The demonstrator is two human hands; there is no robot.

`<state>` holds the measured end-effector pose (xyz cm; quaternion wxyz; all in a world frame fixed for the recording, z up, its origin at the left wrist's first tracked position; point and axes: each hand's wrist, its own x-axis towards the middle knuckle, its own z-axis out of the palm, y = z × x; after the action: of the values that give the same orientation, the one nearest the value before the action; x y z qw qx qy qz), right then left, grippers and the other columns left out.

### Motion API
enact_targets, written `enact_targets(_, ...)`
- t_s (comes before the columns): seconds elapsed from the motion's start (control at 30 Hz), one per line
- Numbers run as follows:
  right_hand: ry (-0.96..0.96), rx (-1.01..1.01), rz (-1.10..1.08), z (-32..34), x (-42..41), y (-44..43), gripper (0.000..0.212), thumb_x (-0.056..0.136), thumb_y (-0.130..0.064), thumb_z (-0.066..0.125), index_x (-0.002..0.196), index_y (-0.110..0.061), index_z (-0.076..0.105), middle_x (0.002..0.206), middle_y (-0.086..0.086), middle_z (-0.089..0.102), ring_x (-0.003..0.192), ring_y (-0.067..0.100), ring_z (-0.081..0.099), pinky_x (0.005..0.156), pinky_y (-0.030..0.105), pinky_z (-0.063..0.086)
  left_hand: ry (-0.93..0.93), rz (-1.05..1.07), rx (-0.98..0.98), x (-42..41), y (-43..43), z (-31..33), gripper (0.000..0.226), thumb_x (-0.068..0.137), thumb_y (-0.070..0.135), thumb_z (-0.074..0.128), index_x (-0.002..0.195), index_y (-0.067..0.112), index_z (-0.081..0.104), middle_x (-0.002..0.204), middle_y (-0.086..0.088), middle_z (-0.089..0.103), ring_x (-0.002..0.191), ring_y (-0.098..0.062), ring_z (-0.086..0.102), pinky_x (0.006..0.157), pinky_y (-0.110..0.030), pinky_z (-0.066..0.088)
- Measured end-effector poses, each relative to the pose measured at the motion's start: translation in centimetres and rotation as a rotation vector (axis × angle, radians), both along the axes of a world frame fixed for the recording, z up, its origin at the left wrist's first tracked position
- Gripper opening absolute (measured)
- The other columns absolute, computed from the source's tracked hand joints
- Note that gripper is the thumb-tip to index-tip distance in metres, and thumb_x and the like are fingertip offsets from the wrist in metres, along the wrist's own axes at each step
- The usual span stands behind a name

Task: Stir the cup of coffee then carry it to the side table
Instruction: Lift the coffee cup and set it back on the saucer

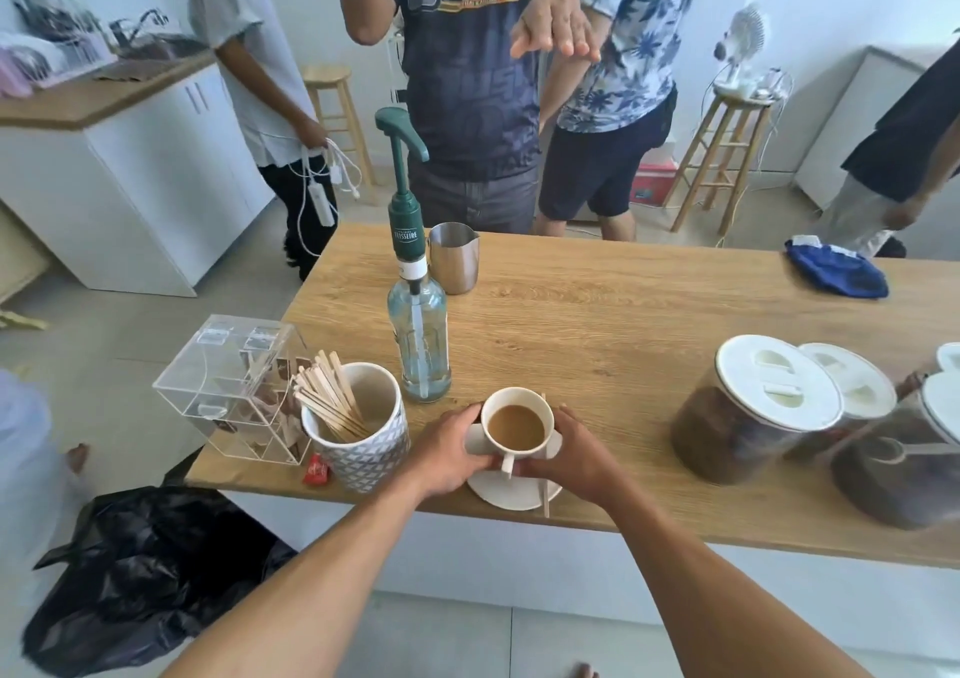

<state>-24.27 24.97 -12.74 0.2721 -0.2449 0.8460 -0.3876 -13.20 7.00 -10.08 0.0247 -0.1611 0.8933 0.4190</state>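
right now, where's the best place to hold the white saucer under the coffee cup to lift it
Grip the round white saucer by its rim on opposite left and right sides, as the left hand and right hand do. The nearly full white coffee cup needs it level, and a wooden stir stick lies across it.

Bright, even daylight fills the room; shadows on the wooden table (597, 324) are soft. Beyond its ends, edges bend and blur, perhaps from motion.

saucer (511, 495) partly hidden by hands; jars (914, 448) blurred, cut off right
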Motion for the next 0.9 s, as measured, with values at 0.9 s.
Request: enact_targets(0.9, 0.072, -0.255, 0.106, 12.0, 0.0, -3.0, 0.091, 0.044, -0.067, 0.087, 0.124, -0.037, 0.054, 0.111, -0.012, 0.069, 0.103, 0.01, 0.064, 0.093, 0.043, 0.053, 0.124, -0.046, 0.004, -0.7, -4.2, 11.0, 0.052, 0.077, 0.028, 0.084, 0.124, 0.021, 0.063, 0.118, 0.008, 0.07, 0.112, -0.009, 0.063, 0.102, -0.036, 0.05)
